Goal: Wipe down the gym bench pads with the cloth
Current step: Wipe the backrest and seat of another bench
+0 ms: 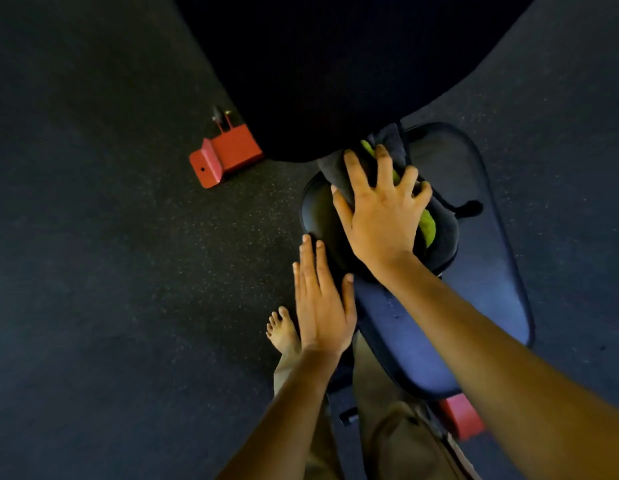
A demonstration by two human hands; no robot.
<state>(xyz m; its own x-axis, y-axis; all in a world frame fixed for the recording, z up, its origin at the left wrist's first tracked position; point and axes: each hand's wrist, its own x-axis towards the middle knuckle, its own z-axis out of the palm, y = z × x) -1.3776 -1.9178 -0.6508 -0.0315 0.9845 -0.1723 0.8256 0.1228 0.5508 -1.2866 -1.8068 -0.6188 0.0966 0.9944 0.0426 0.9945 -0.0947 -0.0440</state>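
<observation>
A small black pad (318, 216) sits above a long dark-blue bench pad (488, 271). A grey cloth with a green edge (426, 223) lies on the small pad. My right hand (381, 213) presses flat on the cloth with its fingers spread. My left hand (322, 299) lies with straight fingers against the left side of the two pads and holds nothing. Most of the cloth is hidden under my right hand.
A large black pad (318, 81) looms above the small one. A red steel foot (225, 155) of the frame stands on the speckled rubber floor (110, 254) to the left. Another red part (462, 419) shows under the bench. My bare foot (284, 332) is beside the bench.
</observation>
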